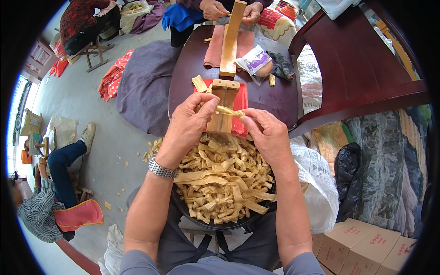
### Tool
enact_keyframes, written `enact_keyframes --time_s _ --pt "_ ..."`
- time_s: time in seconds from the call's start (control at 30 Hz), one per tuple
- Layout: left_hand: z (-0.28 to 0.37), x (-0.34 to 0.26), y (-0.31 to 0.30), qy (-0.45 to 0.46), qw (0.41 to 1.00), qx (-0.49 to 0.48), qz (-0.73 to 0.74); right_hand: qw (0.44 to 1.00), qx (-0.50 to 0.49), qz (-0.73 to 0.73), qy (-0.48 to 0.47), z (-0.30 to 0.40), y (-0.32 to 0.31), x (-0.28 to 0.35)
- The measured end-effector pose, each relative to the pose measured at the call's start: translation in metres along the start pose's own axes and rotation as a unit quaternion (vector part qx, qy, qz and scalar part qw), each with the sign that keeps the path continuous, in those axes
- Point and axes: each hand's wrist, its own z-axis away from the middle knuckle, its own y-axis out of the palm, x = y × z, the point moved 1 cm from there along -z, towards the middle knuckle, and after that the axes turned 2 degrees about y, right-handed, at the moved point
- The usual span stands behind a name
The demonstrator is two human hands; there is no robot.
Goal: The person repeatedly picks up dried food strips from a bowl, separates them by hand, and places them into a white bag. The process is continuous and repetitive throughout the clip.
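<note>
My left hand and my right hand pinch the two ends of a pale yellow, twisted strip between thumb and fingers. The strip hangs over a wooden block tool that lies on a red cloth at the near edge of a dark wooden seat. Below my hands, a round black pan on my lap is heaped with knotted yellow pieces, with several long flat strips across the top. A loose folded strip lies left of the block.
Across the dark seat, a co-worker's hands are at a second wooden tool. A plastic packet lies beside it. A dark red chair and white sack are at right, cardboard boxes lower right. Another person sits left.
</note>
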Motion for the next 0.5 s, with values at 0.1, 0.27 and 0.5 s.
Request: enact_keyframes --time_s 0.1,0.27,0.5 --pt "-0.008 0.000 0.001 -0.007 1.000 -0.002 -0.005 1.000 0.010 0.006 -0.001 -0.005 0.000 -0.007" --pt "-0.019 0.017 0.002 0.019 0.997 -0.009 -0.068 0.999 -0.013 0.005 0.036 -0.013 0.008 -0.013" --pt "-0.020 0.025 0.006 -0.041 0.982 -0.026 -0.184 0.992 0.021 0.074 0.097 -0.006 0.017 -0.026"
